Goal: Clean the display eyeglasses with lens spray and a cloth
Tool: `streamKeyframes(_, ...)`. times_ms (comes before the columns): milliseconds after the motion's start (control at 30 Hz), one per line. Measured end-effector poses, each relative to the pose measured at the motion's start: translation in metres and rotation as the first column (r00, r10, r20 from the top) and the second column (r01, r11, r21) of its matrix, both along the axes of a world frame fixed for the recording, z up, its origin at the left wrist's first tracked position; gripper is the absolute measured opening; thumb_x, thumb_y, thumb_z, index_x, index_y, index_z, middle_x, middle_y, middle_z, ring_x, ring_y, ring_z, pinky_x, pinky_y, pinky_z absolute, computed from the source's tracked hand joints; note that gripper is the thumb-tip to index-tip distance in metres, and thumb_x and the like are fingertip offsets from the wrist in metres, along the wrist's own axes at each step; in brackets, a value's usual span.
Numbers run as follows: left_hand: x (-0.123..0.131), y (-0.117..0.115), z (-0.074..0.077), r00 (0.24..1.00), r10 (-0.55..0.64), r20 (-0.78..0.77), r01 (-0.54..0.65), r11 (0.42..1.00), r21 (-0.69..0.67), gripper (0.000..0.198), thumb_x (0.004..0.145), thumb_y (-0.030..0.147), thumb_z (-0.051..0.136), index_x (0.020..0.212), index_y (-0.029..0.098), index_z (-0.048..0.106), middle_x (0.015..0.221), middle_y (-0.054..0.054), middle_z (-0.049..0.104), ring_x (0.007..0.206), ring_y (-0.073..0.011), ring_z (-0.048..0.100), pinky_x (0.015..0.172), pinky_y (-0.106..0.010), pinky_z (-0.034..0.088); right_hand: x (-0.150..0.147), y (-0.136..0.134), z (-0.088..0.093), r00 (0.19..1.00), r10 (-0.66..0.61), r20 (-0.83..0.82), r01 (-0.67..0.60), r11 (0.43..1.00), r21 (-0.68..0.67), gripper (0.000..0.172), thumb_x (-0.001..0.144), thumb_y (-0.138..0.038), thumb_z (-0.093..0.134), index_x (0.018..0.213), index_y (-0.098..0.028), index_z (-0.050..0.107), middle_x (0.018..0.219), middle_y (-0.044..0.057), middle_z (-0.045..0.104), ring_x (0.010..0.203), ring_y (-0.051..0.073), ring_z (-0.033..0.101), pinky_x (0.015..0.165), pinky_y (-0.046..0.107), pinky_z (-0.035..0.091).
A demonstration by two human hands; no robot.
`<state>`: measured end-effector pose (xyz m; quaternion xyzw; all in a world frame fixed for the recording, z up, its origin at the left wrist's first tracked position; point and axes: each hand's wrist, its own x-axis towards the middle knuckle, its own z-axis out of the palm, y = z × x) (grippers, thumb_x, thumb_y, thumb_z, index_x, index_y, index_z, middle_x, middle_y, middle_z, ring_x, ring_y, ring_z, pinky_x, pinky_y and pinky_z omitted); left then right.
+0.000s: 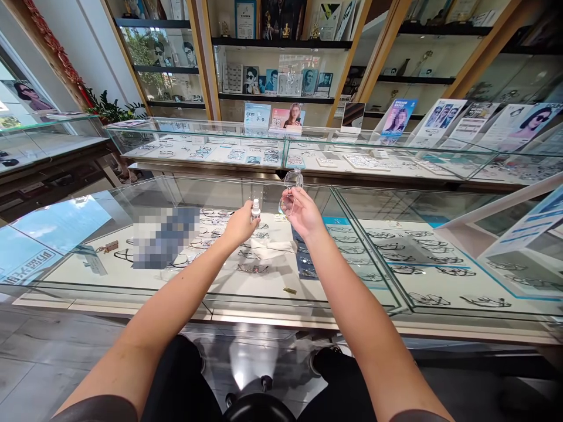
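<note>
My left hand is wrapped round a small white spray bottle, held upright over the glass counter. To its right, my right hand pinches a pair of thin-rimmed eyeglasses, raised so that one lens stands above the fingers and the other hangs at their left side. Bottle and glasses are apart. A pale crumpled cloth lies below and between the hands.
Rows of spectacle frames fill the glass display counter. A small gold-coloured piece lies near its front edge. A white-framed sign stand rises at the right. Another glass showcase stands behind.
</note>
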<state>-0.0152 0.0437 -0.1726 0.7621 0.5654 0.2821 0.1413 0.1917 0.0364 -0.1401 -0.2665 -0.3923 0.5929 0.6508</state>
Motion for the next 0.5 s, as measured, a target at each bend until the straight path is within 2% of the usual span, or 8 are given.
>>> streamKeyframes(100, 0.001, -0.003, 0.002, 1.0, 0.001, 0.002, -0.001, 0.998, 0.062, 0.034, 0.093, 0.03, 0.073, 0.122, 0.024, 0.056, 0.122, -0.014, 0.075, 0.112, -0.0355, 0.072, 0.092, -0.044, 0.052, 0.001, 0.0, 0.0, 1.0, -0.003, 0.001, 0.003, 1.0, -0.002, 0.029, 0.081, -0.039, 0.091, 0.083, -0.027, 0.065, 0.093, -0.001, 0.075, 0.082, 0.013, 0.066, 0.066, 0.026, 0.051)
streamKeyframes(167, 0.002, -0.007, 0.006, 0.999, 0.029, 0.045, -0.036, 0.986, 0.164, 0.045, 0.092, 0.038, 0.074, 0.131, 0.023, 0.056, 0.138, -0.017, 0.069, 0.13, -0.0391, 0.064, 0.107, -0.052, 0.047, 0.002, -0.001, 0.001, 1.0, -0.007, -0.003, 0.007, 1.0, 0.005, 0.03, 0.08, -0.039, 0.092, 0.083, -0.027, 0.065, 0.092, -0.001, 0.075, 0.082, 0.014, 0.066, 0.066, 0.027, 0.051)
streamKeyframes(233, 0.004, -0.012, 0.011, 0.993, 0.043, 0.111, -0.07, 0.965, 0.252, 0.049, 0.093, 0.04, 0.072, 0.137, 0.024, 0.056, 0.145, -0.016, 0.066, 0.137, -0.0396, 0.059, 0.113, -0.055, 0.04, 0.004, -0.001, 0.003, 1.0, -0.013, -0.009, 0.013, 1.0, 0.013, 0.031, 0.081, -0.039, 0.093, 0.083, -0.027, 0.065, 0.092, -0.001, 0.075, 0.082, 0.014, 0.066, 0.066, 0.027, 0.051)
streamKeyframes(300, 0.005, -0.018, 0.017, 0.985, 0.041, 0.169, -0.095, 0.942, 0.323, 0.044, 0.094, 0.036, 0.068, 0.136, 0.025, 0.057, 0.142, -0.014, 0.067, 0.131, -0.0363, 0.061, 0.112, -0.053, 0.038, 0.005, -0.001, 0.004, 1.0, -0.016, -0.016, 0.016, 1.0, 0.012, 0.03, 0.081, -0.038, 0.093, 0.083, -0.026, 0.065, 0.092, -0.001, 0.075, 0.082, 0.014, 0.065, 0.065, 0.027, 0.05)
streamKeyframes(400, 0.006, -0.026, 0.024, 0.973, 0.043, 0.227, -0.139, 0.894, 0.427, 0.032, 0.097, 0.026, 0.061, 0.129, 0.024, 0.059, 0.133, -0.011, 0.071, 0.112, -0.0287, 0.067, 0.107, -0.048, 0.037, 0.007, 0.0, 0.005, 0.999, -0.02, -0.033, 0.02, 1.0, 0.005, 0.03, 0.08, -0.037, 0.093, 0.082, -0.026, 0.066, 0.092, -0.001, 0.075, 0.081, 0.013, 0.065, 0.065, 0.025, 0.05)
streamKeyframes(500, 0.006, -0.031, 0.028, 0.97, 0.01, 0.245, -0.125, 0.88, 0.458, 0.025, 0.099, 0.016, 0.053, 0.122, 0.023, 0.06, 0.126, -0.009, 0.074, 0.101, -0.0236, 0.071, 0.104, -0.044, 0.037, 0.007, 0.001, 0.005, 0.999, -0.031, -0.031, 0.031, 1.0, 0.006, 0.03, 0.08, -0.037, 0.093, 0.082, -0.026, 0.065, 0.092, -0.001, 0.075, 0.081, 0.013, 0.065, 0.066, 0.025, 0.051)
